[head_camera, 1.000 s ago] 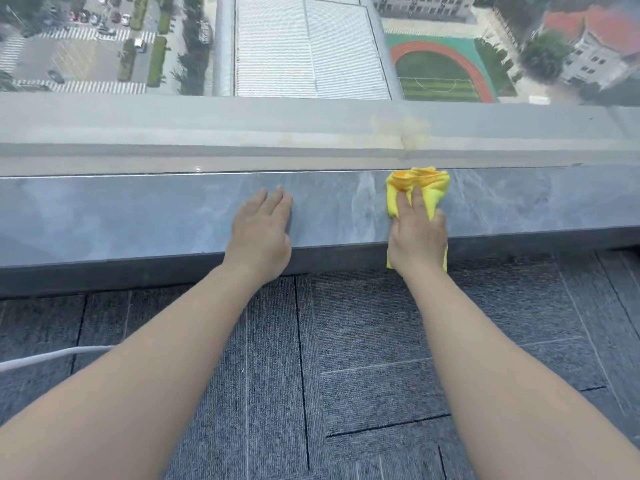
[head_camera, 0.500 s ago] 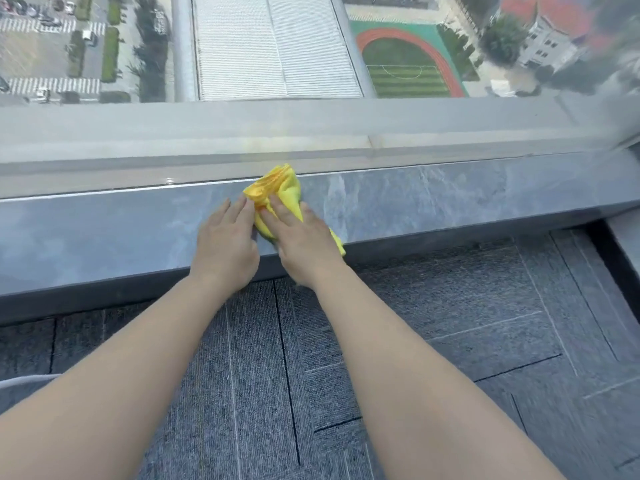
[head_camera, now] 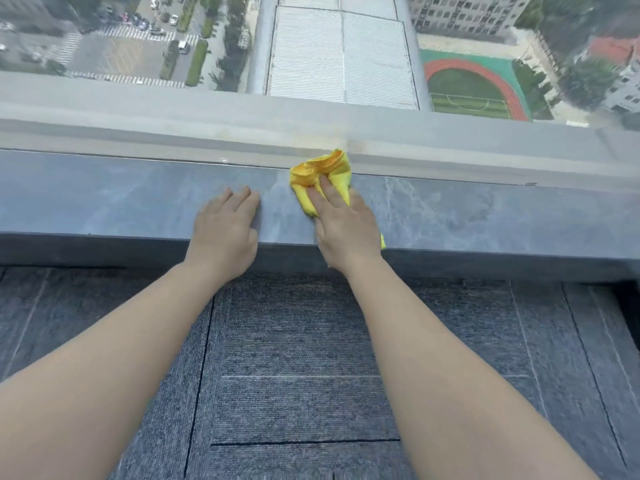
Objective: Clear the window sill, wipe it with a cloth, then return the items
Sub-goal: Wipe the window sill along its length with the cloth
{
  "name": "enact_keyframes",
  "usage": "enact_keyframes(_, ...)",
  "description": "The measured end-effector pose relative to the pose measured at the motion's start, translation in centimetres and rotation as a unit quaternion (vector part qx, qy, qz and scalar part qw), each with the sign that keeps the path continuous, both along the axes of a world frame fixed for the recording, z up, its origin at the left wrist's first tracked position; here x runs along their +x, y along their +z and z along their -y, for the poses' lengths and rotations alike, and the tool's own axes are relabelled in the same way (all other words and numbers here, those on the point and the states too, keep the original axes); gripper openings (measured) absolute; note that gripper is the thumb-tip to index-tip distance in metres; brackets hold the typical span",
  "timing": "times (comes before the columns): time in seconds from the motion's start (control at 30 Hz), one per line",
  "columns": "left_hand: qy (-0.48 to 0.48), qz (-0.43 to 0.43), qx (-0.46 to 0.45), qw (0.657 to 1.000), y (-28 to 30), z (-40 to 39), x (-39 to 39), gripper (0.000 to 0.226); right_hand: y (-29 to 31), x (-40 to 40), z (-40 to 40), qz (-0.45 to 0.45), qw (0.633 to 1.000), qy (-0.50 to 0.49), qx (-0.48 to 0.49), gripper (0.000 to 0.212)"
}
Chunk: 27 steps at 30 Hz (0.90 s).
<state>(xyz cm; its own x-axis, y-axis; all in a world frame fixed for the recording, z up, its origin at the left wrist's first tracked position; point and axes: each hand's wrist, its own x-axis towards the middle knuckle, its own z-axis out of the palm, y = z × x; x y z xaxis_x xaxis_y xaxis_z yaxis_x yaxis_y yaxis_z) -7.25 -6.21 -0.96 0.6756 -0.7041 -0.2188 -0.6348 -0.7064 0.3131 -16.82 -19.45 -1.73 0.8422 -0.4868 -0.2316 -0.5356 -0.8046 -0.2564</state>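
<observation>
Your right hand (head_camera: 346, 230) is pressing flat-fingered on the yellow cloth (head_camera: 323, 174), hiding most of it, at the sill's (head_camera: 485, 213) back edge. Left hand (head_camera: 225, 230) is lying flat just beside, fingers relaxed.

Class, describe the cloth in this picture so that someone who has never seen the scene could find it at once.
Find the long grey stone window sill below the glass. Two hands rest on it; the right hand presses down a crumpled cloth near the sill's back edge. It is the only bright yellow thing on the sill.
</observation>
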Motion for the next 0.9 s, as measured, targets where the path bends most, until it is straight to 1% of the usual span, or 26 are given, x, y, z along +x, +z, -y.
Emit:
enact_keyframes(0.03,-0.001,0.003,0.004,1.0,0.1,0.5,-0.7,0.065,0.1,-1.3,1.1,-0.007,1.0,-0.016,0.0,0.051)
enact_keyframes(0.13,-0.011,0.01,0.009,1.0,0.2,2.2,-2.9,0.071,0.3,-5.6,5.0,-0.024,0.997,-0.076,-0.014,0.051)
enact_keyframes(0.23,-0.005,-0.006,0.03,1.0,0.1,4.0,-4.5,0.054,0.3,-8.9,8.1,-0.03,0.989,-0.144,-0.03,0.05)
enact_keyframes(0.33,-0.003,-0.007,0.039,0.999,0.2,5.0,-5.5,0.052,0.0,-9.0,8.5,-0.03,0.981,-0.19,-0.033,0.053)
enact_keyframes(0.4,-0.005,-0.012,0.037,0.999,0.4,4.9,-5.9,0.051,0.0,-7.6,7.4,-0.031,0.979,-0.2,-0.016,0.057)
enact_keyframes(0.47,-0.011,-0.013,0.027,0.999,0.6,4.6,-6.2,0.06,0.0,-5.8,5.4,-0.02,0.988,-0.153,-0.001,0.059)
enact_keyframes(0.53,-0.015,-0.011,0.019,1.0,0.7,4.5,-6.3,0.07,0.0,-4.5,3.4,-0.004,0.997,-0.071,0.004,0.059)
enact_keyframes(0.6,-0.009,-0.016,0.015,1.0,0.6,4.7,-6.3,0.062,0.0,-4.1,2.5,0.003,1.0,-0.005,0.005,0.056)
enact_keyframes(0.67,-0.003,-0.028,0.006,1.0,0.5,5.1,-6.5,0.054,0.0,-4.6,2.9,0.003,0.999,0.035,0.005,0.054)
enact_keyframes(0.77,-0.018,-0.028,0.003,0.999,0.4,5.9,-7.1,0.055,-0.1,-5.8,3.8,0.007,0.998,0.055,0.004,0.051)
enact_keyframes(0.9,-0.025,-0.022,-0.004,0.999,0.4,7.3,-7.9,0.055,0.0,-7.7,5.3,0.008,1.0,0.023,0.006,0.049)
